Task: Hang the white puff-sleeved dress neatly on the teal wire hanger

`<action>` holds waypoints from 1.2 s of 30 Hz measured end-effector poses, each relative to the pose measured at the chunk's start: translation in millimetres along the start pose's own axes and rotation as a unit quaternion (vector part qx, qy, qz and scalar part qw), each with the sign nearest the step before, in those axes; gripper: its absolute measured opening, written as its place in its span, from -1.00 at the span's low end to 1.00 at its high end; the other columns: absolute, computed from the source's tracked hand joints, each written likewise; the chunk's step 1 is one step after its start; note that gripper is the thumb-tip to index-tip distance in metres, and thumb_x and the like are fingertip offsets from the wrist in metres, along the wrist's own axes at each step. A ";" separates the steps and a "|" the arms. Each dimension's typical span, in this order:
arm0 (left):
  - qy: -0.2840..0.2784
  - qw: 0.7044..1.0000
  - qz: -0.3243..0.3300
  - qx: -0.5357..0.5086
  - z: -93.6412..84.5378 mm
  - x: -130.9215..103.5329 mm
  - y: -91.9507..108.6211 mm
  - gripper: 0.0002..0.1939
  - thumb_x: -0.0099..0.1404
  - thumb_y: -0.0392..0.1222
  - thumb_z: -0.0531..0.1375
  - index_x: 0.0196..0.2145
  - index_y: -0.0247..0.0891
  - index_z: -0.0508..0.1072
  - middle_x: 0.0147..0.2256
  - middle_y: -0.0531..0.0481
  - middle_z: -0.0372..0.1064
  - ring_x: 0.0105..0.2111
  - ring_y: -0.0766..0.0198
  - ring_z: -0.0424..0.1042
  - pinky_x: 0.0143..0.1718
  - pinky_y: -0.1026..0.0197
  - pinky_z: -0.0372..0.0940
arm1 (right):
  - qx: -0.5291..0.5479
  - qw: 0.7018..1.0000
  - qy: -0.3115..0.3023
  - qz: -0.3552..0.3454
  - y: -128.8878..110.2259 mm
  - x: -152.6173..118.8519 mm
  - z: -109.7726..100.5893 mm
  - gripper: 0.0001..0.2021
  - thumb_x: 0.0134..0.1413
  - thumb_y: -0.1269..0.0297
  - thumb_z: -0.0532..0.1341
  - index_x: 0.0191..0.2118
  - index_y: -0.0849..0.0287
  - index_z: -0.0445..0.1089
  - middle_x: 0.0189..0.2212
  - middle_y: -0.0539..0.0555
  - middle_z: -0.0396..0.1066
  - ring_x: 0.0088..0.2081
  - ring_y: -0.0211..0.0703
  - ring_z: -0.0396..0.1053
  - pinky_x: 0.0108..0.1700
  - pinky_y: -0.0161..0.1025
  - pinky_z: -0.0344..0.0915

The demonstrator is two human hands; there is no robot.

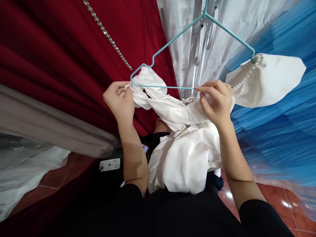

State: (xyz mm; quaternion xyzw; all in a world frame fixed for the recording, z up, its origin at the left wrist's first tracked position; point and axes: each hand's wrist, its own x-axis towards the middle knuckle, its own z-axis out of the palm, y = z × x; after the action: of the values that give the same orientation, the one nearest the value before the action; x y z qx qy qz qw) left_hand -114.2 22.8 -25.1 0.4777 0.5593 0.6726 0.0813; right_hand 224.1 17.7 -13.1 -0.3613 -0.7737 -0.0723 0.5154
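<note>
A white dress (pixel 187 154) with pearl trim along its neckline lies over my lap. A light teal hanger (pixel 181 34) stands above it, its right end tucked into the dress's right white sleeve (pixel 276 80). My left hand (pixel 120 100) is closed in a pinch on the pearl-trimmed strap, right beside the hanger's left corner. My right hand (pixel 217 100) has its fingers closed at the hanger's lower bar, close over the dress's neckline. Part of the bar is hidden behind that hand.
A red curtain (pixel 138 36) hangs at the left, a silver beaded chain (pixel 108 35) in front of it. Blue tulle (pixel 274 131) fills the right side. White drapes (pixel 177 33) hang behind the hanger. A white phone (pixel 110 165) lies near my left elbow. Red tiles (pixel 274 194) cover the floor.
</note>
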 end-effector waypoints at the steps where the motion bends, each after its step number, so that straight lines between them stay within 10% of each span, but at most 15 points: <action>1: -0.007 1.000 -0.021 0.014 1.1 -3.6 0.3 -0.87 0.23 -0.41 0.27 -0.26 -0.31 0.59 -0.36 0.06 0.56 -0.27 0.25 0.63 -0.18 0.07 0.46 | 0.003 1.000 -0.004 -0.004 -0.5 0.1 0.0 -0.74 0.41 0.34 0.18 0.02 -0.08 0.58 -0.10 0.03 0.56 -0.04 -0.06 0.55 0.16 0.06 0.36; 5: -0.064 0.997 -0.025 0.046 7.8 -21.8 11.4 -0.81 0.19 -0.41 0.26 -0.27 -0.23 0.63 -0.33 0.02 0.61 -0.29 0.19 0.63 -0.24 0.19 0.52 | 0.021 1.000 -0.004 -0.015 -6.2 -0.1 2.5 -0.68 0.38 0.39 0.17 0.06 -0.11 0.57 -0.10 0.01 0.56 -0.03 -0.08 0.55 0.13 0.03 0.37; 10: -0.215 0.949 0.230 -0.007 33.1 -61.4 45.3 -0.77 0.35 -0.42 0.25 -0.27 -0.13 0.67 -0.22 0.04 0.71 -0.18 0.16 0.69 -0.06 0.10 0.57 | 0.041 0.999 0.000 -0.006 -14.8 -1.0 10.6 -0.65 0.38 0.39 0.17 0.12 -0.13 0.54 -0.04 0.02 0.56 0.02 -0.04 0.55 0.16 0.06 0.35; 13: -0.195 0.926 0.323 -0.020 54.8 -78.2 71.7 -0.77 0.45 -0.37 0.27 -0.25 -0.05 0.65 -0.13 0.09 0.71 -0.03 0.10 0.68 0.12 -0.06 0.53 | 0.027 1.000 -0.009 0.013 -18.4 -1.0 10.0 -0.68 0.40 0.35 0.17 0.11 -0.12 0.56 -0.05 0.03 0.56 0.02 -0.04 0.55 0.18 0.07 0.35; 20: -0.189 0.946 0.261 0.032 81.8 -77.2 93.2 -0.73 0.43 -0.44 0.22 -0.14 -0.10 0.64 -0.12 0.05 0.70 -0.05 0.10 0.63 0.14 -0.01 0.39 | 0.046 0.999 -0.021 -0.001 -25.2 3.9 -17.0 -0.77 0.44 0.32 0.19 0.05 -0.08 0.55 -0.03 0.03 0.61 0.03 -0.03 0.59 0.17 0.10 0.45; 26: -0.166 0.947 0.271 0.046 81.5 -75.8 92.5 -0.73 0.37 -0.48 0.25 -0.21 -0.11 0.64 -0.19 0.08 0.69 -0.15 0.10 0.61 0.05 0.02 0.35 | -0.052 0.979 0.189 -0.054 8.7 27.1 -45.8 -0.72 0.32 0.30 0.36 0.11 -0.04 0.55 0.04 0.17 0.57 0.18 0.14 0.52 0.38 0.27 0.40; 36: -0.195 0.941 0.274 0.049 76.9 -66.5 92.9 -0.80 0.37 -0.43 0.34 -0.26 -0.12 0.62 -0.23 0.08 0.68 -0.21 0.11 0.57 -0.02 0.00 0.31 | -0.029 0.967 0.251 0.034 52.6 60.9 -83.7 -0.74 -0.01 0.65 0.28 -0.32 0.17 0.63 -0.41 0.04 0.64 -0.40 -0.16 0.55 -0.36 -0.20 0.32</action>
State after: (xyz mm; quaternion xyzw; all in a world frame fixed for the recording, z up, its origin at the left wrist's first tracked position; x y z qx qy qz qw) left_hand 17.0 -1.6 9.0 0.7373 0.4128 0.5344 -0.0222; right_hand 307.2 45.0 63.3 -0.3721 -0.6047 -0.1655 0.6845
